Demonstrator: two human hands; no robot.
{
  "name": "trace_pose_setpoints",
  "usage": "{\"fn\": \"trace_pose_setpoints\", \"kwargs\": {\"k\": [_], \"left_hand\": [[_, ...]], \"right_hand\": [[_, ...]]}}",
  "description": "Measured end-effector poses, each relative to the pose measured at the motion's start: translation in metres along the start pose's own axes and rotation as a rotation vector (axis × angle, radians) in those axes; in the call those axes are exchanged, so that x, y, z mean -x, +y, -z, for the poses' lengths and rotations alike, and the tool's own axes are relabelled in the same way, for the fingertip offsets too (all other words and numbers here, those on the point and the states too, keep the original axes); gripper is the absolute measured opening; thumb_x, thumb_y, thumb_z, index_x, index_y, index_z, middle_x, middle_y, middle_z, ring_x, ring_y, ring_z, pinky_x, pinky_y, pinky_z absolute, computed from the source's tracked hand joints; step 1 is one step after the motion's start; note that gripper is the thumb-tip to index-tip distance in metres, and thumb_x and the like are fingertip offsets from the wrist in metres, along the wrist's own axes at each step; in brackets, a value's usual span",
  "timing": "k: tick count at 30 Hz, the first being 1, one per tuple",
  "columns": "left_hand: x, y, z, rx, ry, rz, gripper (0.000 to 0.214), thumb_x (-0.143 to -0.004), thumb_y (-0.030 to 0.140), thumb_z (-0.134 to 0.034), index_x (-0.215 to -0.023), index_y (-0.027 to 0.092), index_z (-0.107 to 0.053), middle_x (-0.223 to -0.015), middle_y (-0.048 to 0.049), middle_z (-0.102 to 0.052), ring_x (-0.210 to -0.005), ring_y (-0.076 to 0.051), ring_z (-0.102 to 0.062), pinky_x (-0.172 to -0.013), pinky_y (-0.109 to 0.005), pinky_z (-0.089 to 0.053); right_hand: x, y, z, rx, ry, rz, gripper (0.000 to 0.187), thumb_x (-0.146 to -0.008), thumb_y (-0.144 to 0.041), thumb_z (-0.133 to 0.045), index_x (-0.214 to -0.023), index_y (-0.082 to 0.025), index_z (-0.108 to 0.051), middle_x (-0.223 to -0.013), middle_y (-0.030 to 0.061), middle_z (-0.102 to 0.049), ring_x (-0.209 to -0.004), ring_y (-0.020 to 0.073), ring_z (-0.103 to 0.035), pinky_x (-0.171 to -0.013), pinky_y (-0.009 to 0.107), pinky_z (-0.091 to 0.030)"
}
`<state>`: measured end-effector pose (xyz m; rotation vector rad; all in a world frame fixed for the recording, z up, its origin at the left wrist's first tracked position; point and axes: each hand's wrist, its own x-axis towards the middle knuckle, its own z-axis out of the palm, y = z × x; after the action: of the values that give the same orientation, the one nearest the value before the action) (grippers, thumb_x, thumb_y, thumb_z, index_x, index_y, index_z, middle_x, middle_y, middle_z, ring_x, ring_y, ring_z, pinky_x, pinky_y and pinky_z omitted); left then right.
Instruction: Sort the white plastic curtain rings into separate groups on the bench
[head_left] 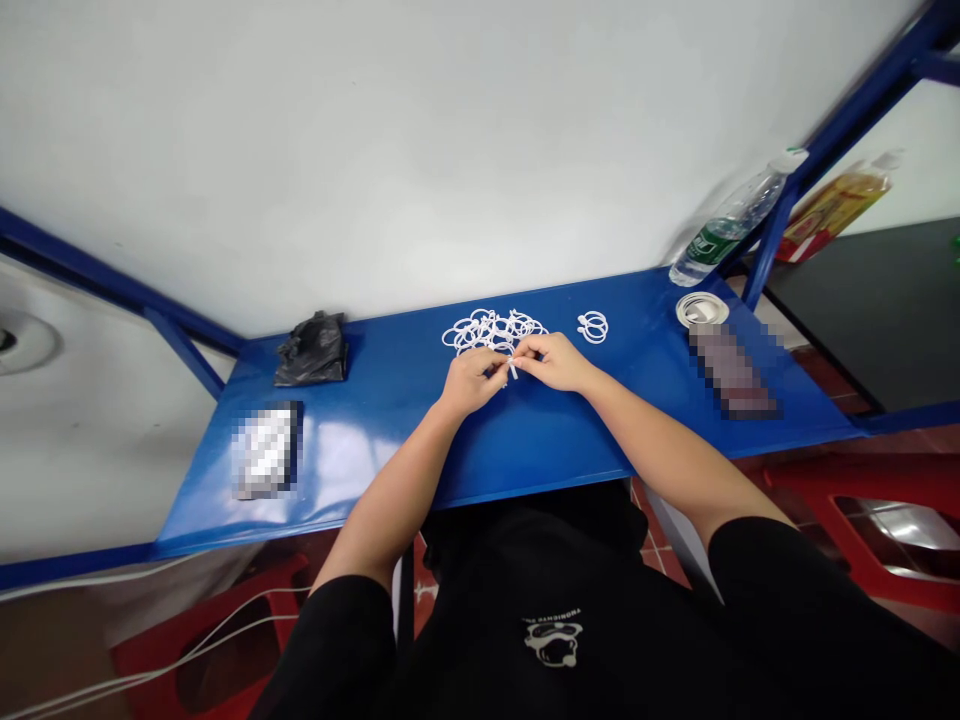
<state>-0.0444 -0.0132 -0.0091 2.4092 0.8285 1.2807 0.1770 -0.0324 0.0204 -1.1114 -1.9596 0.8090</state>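
Note:
My left hand (pixel 471 380) and my right hand (pixel 551 360) meet over the middle of the blue table (pixel 390 440). Both are closed in a pinch on one small white plastic ring (pixel 512 368) held between their fingertips. Just behind the hands lies a loose pile of white plastic rings (pixel 491 328). A small separate cluster of white rings (pixel 593 326) sits to the right of the pile, apart from my hands.
A crumpled black bag (pixel 313 348) lies at the back left. A blurred flat object (pixel 266 450) is front left. At the right are a coiled white cable (pixel 701 309), a blurred object (pixel 731 372) and a plastic bottle (pixel 731 222) on its side. Red stools stand below.

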Motion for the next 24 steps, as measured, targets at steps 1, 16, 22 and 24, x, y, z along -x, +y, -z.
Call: {"fn": "trace_pose_setpoints", "kwargs": {"k": [1, 16, 22, 24], "left_hand": [[0.000, 0.000, 0.000, 0.000, 0.000, -0.006, 0.012, -0.093, 0.017, -0.067, -0.088, 0.021, -0.078, -0.075, -0.0002, -0.075, -0.067, -0.013, -0.067, -0.066, -0.026, -0.051], [0.000, 0.000, -0.003, -0.016, 0.027, 0.025, 0.019, -0.103, 0.028, -0.063, -0.109, 0.023, -0.079, -0.085, -0.0021, -0.078, -0.074, -0.014, -0.070, -0.073, -0.028, -0.055], [-0.003, -0.001, -0.001, -0.060, 0.122, -0.005, 0.017, -0.103, 0.029, -0.064, -0.103, 0.020, -0.079, -0.083, -0.0035, -0.078, -0.077, -0.016, -0.072, -0.077, -0.032, -0.055], [-0.005, -0.002, 0.000, -0.057, 0.139, -0.026, 0.018, -0.103, 0.029, -0.064, -0.099, 0.020, -0.079, -0.084, -0.0041, -0.078, -0.078, -0.017, -0.073, -0.077, -0.033, -0.054]], "right_hand": [[0.000, 0.000, 0.000, -0.001, -0.003, 0.003, 0.019, -0.094, -0.036, -0.068, -0.085, -0.021, -0.074, -0.067, -0.0032, -0.065, -0.062, 0.0131, -0.056, -0.065, 0.027, -0.039], [0.001, -0.003, 0.000, 0.149, 0.075, 0.012, 0.023, -0.098, -0.039, -0.063, -0.106, -0.025, -0.080, -0.080, 0.0008, -0.076, -0.073, 0.0184, -0.067, -0.075, 0.031, -0.049], [0.001, -0.003, 0.043, 0.491, 0.389, -0.176, 0.030, -0.102, -0.038, -0.056, -0.115, -0.022, -0.078, -0.103, 0.0090, -0.081, -0.094, 0.0266, -0.073, -0.086, 0.037, -0.051], [0.002, 0.001, 0.062, 0.586, 0.454, -0.293, 0.033, -0.103, -0.038, -0.053, -0.119, -0.020, -0.075, -0.104, 0.0106, -0.081, -0.097, 0.0289, -0.073, -0.088, 0.039, -0.051]]}}
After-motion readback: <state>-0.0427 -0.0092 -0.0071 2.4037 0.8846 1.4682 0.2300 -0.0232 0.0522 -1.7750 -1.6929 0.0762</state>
